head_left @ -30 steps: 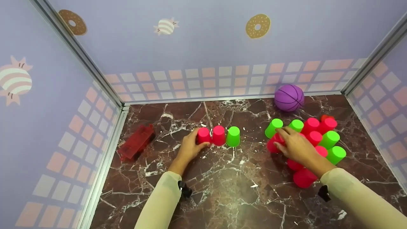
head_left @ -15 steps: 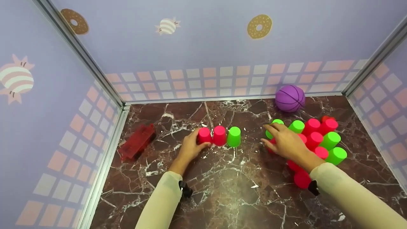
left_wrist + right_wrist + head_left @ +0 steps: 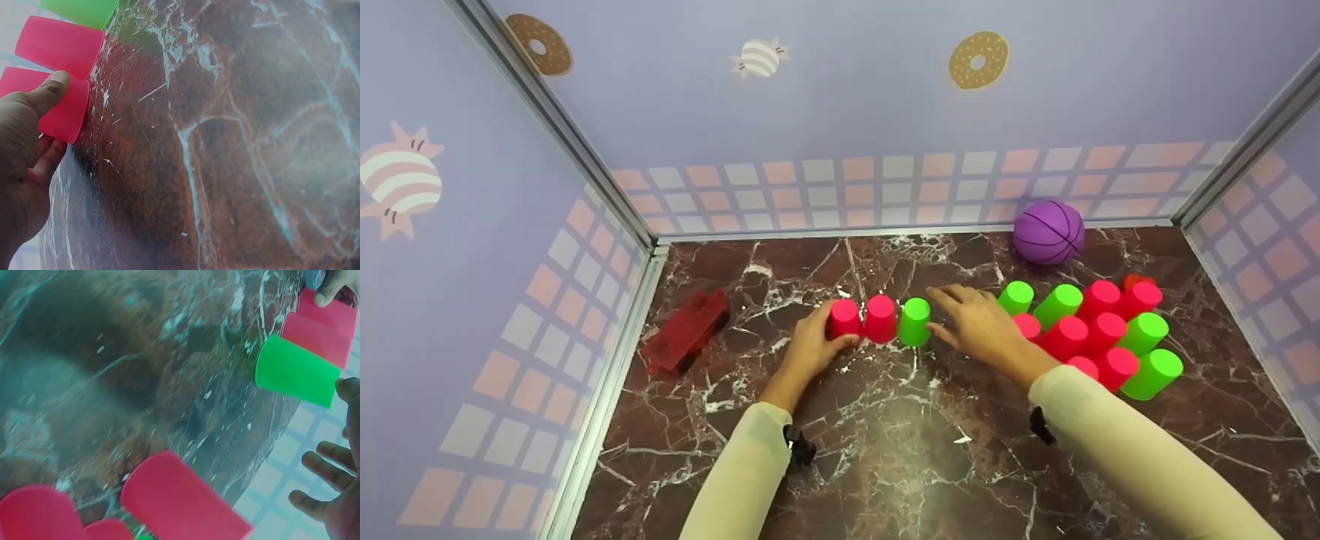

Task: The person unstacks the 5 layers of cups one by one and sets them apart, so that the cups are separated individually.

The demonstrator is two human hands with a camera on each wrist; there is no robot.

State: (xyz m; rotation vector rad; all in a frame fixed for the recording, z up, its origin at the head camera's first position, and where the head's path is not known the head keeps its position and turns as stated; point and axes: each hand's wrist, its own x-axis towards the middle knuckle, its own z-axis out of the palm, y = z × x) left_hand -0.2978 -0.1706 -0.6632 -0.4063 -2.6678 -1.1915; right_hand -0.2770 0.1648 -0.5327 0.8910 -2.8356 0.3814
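Note:
Three upside-down cups stand in a row at mid-table in the head view. My left hand holds the leftmost pinkish-red cup, thumb in front and fingers behind. Beside it are a second pinkish-red cup and a green cup. To the right of the green cup is my right hand, fingers spread and nothing held. In the right wrist view its thumb tip is close to the base of the green cup; whether they touch I cannot tell.
Several upturned red and green cups cluster at the right, partly behind my right forearm. A purple ball sits by the back wall. At the left lies a translucent red block-shaped object. Walls enclose the marble-patterned table.
My right hand has let go of a red cup at the cluster's left side and moved left to the green cup in the row. The left hand stays on its cup.

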